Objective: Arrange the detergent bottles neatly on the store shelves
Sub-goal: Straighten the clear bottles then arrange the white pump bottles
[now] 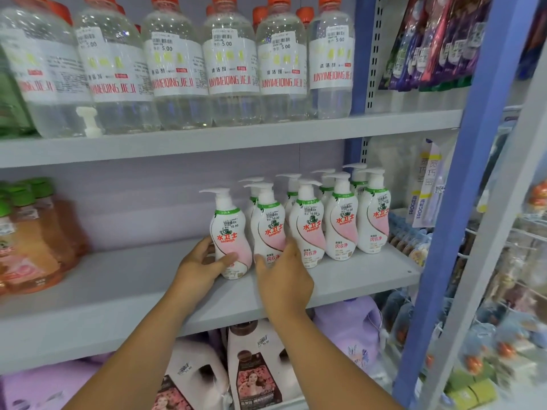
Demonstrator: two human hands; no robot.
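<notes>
Far to the left of both hands, orange-tinted bottles with green caps (32,232) are standing at the edge of the middle shelf (118,294), well apart from the work. The left hand (204,261) is wrapping its thumb and fingers around the lower body of the leftmost pump bottle (229,235), a white-and-pink laundry detergent, gripping it low, probably so it slides without tipping. This bottle is standing upright, set slightly forward and left of its neighbours, which suggests the person is nudging it into line.

Just right of that grip, the right hand (284,273) is pressing against the front of the second pump bottle (268,229), thumb on its left side and fingers reaching toward the third bottle (307,229); whether the fingers are truly curling round it cannot be told, since the back of the hand is hiding them. It seems to be steadying the row.

Further right of the hands, the remaining pump bottles (355,214) are standing in tidy pairs, labels forward. Above, clear cleaner bottles with orange caps (231,60) are lining the upper shelf.
</notes>
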